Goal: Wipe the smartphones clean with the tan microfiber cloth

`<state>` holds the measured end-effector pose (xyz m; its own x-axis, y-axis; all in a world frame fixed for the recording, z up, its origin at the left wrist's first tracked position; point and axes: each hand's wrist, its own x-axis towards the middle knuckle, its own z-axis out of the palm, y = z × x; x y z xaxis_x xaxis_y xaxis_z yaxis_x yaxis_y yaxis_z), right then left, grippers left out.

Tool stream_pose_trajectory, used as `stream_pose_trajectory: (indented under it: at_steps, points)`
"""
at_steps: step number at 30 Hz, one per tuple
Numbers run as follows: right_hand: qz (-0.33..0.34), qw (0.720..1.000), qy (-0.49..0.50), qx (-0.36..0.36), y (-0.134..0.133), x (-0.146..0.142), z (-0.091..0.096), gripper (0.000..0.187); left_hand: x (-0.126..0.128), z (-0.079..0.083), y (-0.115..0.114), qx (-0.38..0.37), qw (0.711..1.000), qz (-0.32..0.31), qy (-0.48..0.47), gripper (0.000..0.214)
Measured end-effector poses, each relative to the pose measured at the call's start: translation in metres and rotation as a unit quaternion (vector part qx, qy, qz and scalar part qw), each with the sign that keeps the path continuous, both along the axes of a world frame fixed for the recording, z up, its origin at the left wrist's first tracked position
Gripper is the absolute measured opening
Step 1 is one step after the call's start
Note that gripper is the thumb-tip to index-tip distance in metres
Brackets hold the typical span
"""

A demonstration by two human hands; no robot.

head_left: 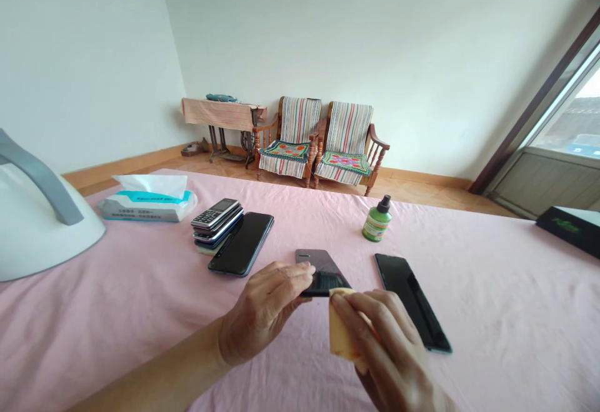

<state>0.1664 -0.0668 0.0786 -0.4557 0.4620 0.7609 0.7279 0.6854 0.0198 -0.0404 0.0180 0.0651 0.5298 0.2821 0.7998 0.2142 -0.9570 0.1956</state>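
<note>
My left hand (265, 312) pinches the near left edge of a dark smartphone (320, 268) that lies on the pink tablecloth (140, 312). Close on its right, my right hand (389, 349) is shut on a folded yellow cloth (341, 337), whose top edge touches the phone's near end. A second black phone (412, 299) lies flat just right of my right hand. A small green bottle (376, 219) with a black cap stands upright behind the two phones.
A stack of several phones (218, 223) and a large black phone (242, 243) lie at the left, behind them a tissue pack (147, 198). A white appliance (42, 218) fills the far left. A black box (569, 227) sits at the right edge. Two chairs (323, 143) stand beyond.
</note>
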Motion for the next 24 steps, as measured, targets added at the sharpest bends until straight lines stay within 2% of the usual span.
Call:
stream_pose_trajectory:
  at_steps: [5,12,17,24]
  points:
    - [0.000,1.000,0.005,0.025,0.003,-0.012,0.003,0.031,0.001,-0.001,-0.001,0.007,1.000,0.004,0.007,0.019]
    - [-0.023,0.999,-0.007,0.028,0.002,-0.008,0.002,0.029,0.001,-0.001,0.000,0.006,1.000,0.005,0.012,0.019]
    - [-0.015,0.999,-0.014,0.050,0.006,-0.013,0.000,0.029,0.002,0.002,-0.001,0.002,1.000,0.006,-0.003,0.019]
    - [-0.021,0.999,-0.019,0.032,-0.005,0.003,0.002,0.028,-0.001,0.000,0.001,-0.009,1.000,0.004,-0.003,0.016]
